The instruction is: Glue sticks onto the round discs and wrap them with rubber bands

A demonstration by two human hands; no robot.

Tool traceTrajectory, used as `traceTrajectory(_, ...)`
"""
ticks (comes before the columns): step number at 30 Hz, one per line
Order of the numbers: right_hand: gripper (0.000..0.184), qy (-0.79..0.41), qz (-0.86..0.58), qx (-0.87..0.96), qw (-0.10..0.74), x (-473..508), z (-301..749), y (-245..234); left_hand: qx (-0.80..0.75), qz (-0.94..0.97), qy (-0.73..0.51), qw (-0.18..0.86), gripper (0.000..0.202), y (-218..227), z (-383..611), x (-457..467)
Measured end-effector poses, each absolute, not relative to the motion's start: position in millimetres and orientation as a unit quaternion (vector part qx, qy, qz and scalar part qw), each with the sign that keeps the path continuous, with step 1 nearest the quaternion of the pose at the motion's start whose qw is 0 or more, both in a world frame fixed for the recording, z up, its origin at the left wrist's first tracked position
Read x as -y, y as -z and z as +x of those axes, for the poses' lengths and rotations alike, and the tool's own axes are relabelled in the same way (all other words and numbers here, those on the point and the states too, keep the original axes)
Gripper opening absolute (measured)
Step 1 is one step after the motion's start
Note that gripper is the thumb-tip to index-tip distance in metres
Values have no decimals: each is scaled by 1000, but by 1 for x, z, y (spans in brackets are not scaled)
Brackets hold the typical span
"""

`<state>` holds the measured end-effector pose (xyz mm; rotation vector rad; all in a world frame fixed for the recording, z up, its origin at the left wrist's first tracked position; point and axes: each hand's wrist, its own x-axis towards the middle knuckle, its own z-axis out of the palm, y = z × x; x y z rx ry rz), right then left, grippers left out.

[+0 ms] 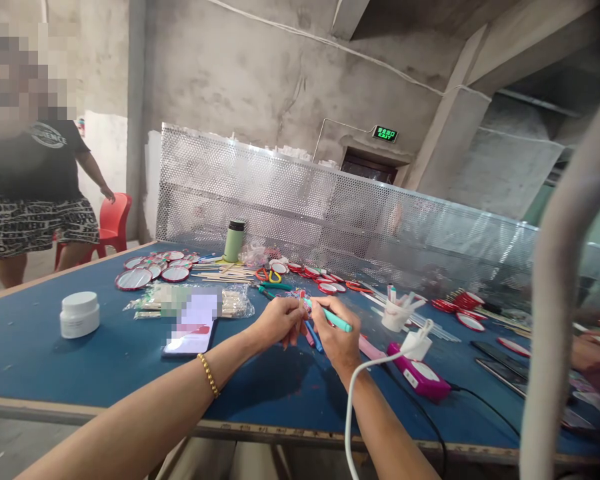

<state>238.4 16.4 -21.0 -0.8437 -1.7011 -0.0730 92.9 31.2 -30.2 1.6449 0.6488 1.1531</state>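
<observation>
Above the blue table point(260, 387), my two hands meet at the middle of the view. My right hand point(340, 340) is closed around a teal marker pen point(339, 321), its tip pointing left toward my left hand. My left hand point(279, 320) pinches a small red-and-white piece point(302, 294) right at the pen's tip; its kind is too small to tell. Under the hands lie a blue pen point(316, 340) and a pink one, partly covered by my fingers. Left of my left hand, a phone point(193, 327) leans near bagged wooden sticks point(235, 301).
A white jar point(80, 316), red-rimmed discs point(135, 279), a green thermos point(234, 241) and pliers point(270, 275) lie around. To the right are a white cup point(395, 316) and a purple power strip point(423, 377) with a white cable. A grey pole point(550, 293) rises at right; a person point(35, 160) stands left.
</observation>
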Motion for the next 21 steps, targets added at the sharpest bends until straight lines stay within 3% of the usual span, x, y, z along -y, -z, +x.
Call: traceTrajectory(21,16,16,-362,725,586,-16,239,21,-272,665,-474,510,32,31,93,-32)
